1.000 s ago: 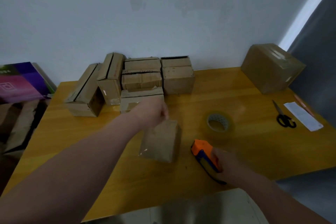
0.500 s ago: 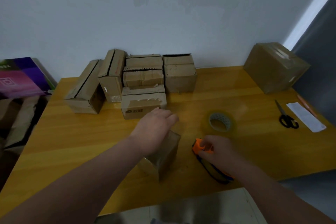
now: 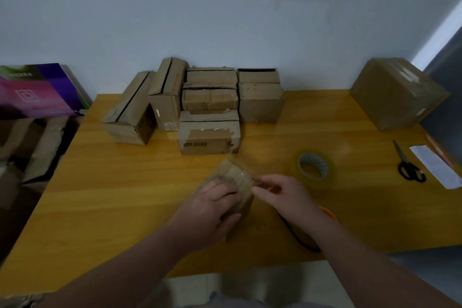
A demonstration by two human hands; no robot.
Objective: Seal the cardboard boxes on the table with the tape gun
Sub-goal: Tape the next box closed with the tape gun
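Table (image 3: 112, 195) yellow wood; boxes (image 3: 209, 100) near pale wall (image 3: 225, 20).

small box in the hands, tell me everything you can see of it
The small box is plain brown cardboard with glossy clear tape across its top. It stands slightly tilted on the yellow wooden table, near the front edge. The left hand grips its near side, fingers curled over the top. The right hand pinches its upper right corner. Its lower part is hidden behind the hands.
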